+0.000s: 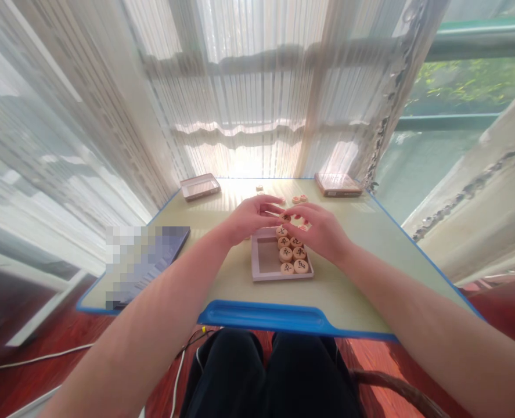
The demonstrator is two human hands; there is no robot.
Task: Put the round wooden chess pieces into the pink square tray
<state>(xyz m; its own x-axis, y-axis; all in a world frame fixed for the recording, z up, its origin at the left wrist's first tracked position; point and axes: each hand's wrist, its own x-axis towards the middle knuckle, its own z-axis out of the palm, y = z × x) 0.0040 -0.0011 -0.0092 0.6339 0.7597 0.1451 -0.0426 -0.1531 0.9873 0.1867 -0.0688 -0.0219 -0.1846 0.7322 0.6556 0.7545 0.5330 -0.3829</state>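
A shallow pink tray [261, 275] lies in the middle of a small green table [362, 278]. Several round wooden chess pieces [292, 253] sit in two rows along its right side. My left hand [251, 217] reaches over the tray's far edge with fingers stretched out flat. My right hand [320, 231] hovers over the tray's far right corner, fingers curled in a pinch around a wooden piece [285, 217]. A few more pieces [299, 199] lie loose on the table beyond the hands.
A pink box lid [200, 186] rests at the table's far left and a brown box [338, 184] at the far right. A dark flat object [170, 244] lies on the left side. Sheer curtains hang close behind. The table has a blue rim [261, 317].
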